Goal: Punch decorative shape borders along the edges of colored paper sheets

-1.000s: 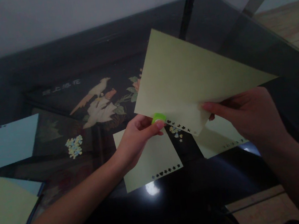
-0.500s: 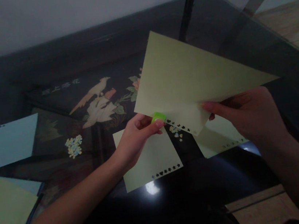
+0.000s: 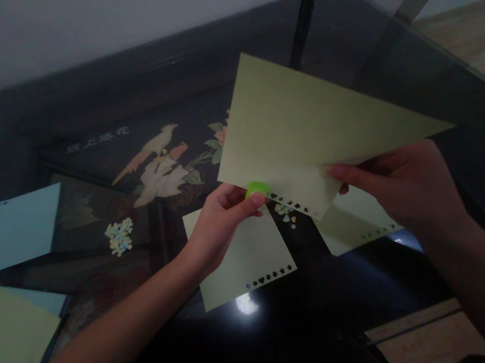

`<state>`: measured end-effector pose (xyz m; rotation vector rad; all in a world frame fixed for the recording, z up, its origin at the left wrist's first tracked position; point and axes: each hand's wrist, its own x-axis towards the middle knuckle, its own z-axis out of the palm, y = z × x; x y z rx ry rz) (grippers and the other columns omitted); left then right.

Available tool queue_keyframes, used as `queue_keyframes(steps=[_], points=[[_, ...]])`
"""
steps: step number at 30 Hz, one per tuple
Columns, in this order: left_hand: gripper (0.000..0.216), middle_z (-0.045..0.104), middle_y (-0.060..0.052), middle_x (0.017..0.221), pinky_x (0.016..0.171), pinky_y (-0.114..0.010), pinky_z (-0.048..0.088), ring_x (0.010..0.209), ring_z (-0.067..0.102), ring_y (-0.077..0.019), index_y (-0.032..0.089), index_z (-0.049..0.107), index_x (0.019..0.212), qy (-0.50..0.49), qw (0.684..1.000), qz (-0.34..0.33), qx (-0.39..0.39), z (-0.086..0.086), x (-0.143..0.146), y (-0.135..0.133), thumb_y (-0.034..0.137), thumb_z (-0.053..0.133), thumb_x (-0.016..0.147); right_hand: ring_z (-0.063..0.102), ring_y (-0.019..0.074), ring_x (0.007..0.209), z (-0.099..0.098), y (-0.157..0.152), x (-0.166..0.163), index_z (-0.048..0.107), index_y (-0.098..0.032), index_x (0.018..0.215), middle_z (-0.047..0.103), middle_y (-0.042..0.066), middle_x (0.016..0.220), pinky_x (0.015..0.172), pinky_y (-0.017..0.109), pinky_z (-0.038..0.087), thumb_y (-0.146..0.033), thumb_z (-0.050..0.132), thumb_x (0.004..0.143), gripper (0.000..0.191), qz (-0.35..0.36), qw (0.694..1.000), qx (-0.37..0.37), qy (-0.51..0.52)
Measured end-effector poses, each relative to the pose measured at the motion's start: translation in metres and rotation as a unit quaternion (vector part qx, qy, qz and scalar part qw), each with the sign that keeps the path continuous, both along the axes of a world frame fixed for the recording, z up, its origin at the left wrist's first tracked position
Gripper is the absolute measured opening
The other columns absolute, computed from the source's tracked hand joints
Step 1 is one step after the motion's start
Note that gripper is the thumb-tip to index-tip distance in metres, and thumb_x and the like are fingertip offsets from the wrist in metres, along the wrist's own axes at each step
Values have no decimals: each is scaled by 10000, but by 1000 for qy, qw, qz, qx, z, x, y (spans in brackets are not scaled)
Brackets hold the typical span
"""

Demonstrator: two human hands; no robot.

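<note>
My left hand (image 3: pixel 219 223) is closed on a small bright green craft punch (image 3: pixel 256 190), its thumb pressed on top, at the lower edge of a pale yellow-green paper sheet (image 3: pixel 306 119). Along that edge runs a row of small cut-out hearts and stars. Between thumb and fingers, my right hand (image 3: pixel 408 183) pinches the same sheet and holds it tilted above the table. Beneath lie two more pale sheets, a left one (image 3: pixel 243 253) and a right one (image 3: pixel 355 226), each with punched shapes along the near edge. Small punched pieces (image 3: pixel 286 211) lie between them.
The glossy dark table (image 3: pixel 289 330) carries a bird-and-flower picture (image 3: pixel 159 162). Toward the left are a pile of tiny paper cut-outs (image 3: pixel 120 236), a light blue sheet (image 3: pixel 20 228) and stacked green and blue papers (image 3: pixel 17 336). A dark pole (image 3: pixel 307 12) rises at the back.
Almost nothing differs. The held sheet's far corner has dipped very slightly, while both hands keep their grip in the same place.
</note>
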<state>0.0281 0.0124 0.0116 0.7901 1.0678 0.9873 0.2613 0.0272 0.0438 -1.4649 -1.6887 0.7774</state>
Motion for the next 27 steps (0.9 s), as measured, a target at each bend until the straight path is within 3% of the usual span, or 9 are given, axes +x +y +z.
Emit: queue_keyframes(steps=[27], points=[[250,685,-4,743,678,-264,472,673,600,-116,160,633,728,3,1000,-2,6,-2,-1,0,304,825,656,626,172,426,-5,-1,0,693,-263,569,669,-24,504,409,265,456,-327,769,698,163,-18,1000,-11,12]])
